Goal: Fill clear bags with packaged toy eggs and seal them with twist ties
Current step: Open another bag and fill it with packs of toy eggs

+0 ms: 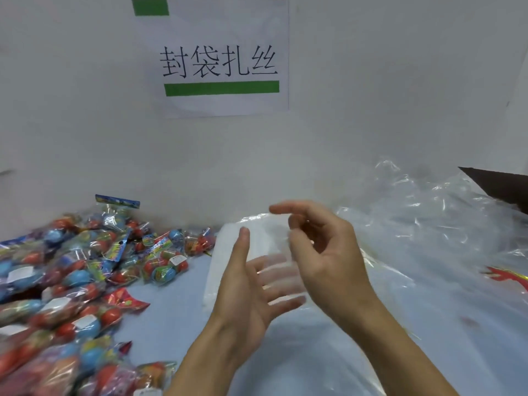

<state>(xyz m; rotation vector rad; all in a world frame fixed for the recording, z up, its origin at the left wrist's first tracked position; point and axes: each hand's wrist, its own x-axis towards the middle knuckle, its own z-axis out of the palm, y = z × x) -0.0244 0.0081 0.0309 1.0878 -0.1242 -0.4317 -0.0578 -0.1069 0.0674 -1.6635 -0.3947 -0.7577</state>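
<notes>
A thin clear bag (pixel 281 271) hangs between my hands above the table. My left hand (pixel 245 290) is spread palm up, and its fingers show blurred through the bag's film. My right hand (pixel 325 252) is curled over it and pinches the bag's upper edge with thumb and fingers. A big pile of packaged toy eggs (pixel 85 270), red and blue in printed cellophane, covers the table's left side, a short way left of my left hand. A flat white stack of clear bags (pixel 225 252) lies just behind my left thumb.
A crumpled heap of clear plastic (pixel 428 224) fills the right side. A red and yellow strip (pixel 503 275) lies at the far right edge. A dark cardboard flap (pixel 503 187) juts in above it. A paper sign (pixel 223 58) hangs on the white wall behind.
</notes>
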